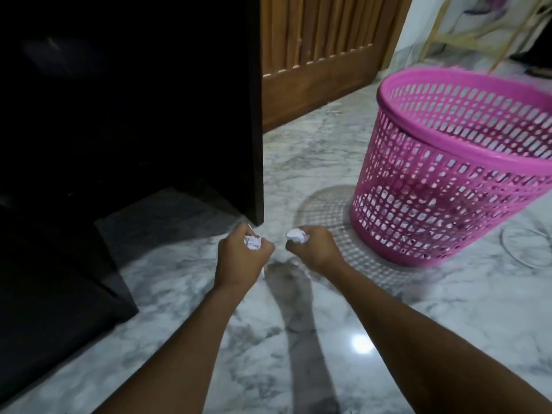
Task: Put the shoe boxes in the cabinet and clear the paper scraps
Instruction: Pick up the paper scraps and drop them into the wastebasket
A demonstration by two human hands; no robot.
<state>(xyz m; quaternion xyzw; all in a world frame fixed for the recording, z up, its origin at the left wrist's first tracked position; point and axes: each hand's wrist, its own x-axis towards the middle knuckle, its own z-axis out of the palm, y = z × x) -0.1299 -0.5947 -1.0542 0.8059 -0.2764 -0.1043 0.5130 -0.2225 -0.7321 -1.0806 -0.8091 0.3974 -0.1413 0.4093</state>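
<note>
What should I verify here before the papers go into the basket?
1. Left hand grips left paper: ok.
2. Right hand grips right paper: ok.
3. The basket stands on the floor, mouth open: ok.
4. Hands over the basket: not ok; both are left of it, above the floor.
5. Way from hands to basket free: ok.
6. No scraps remaining on the floor: cannot tell; only part is in view.
</note>
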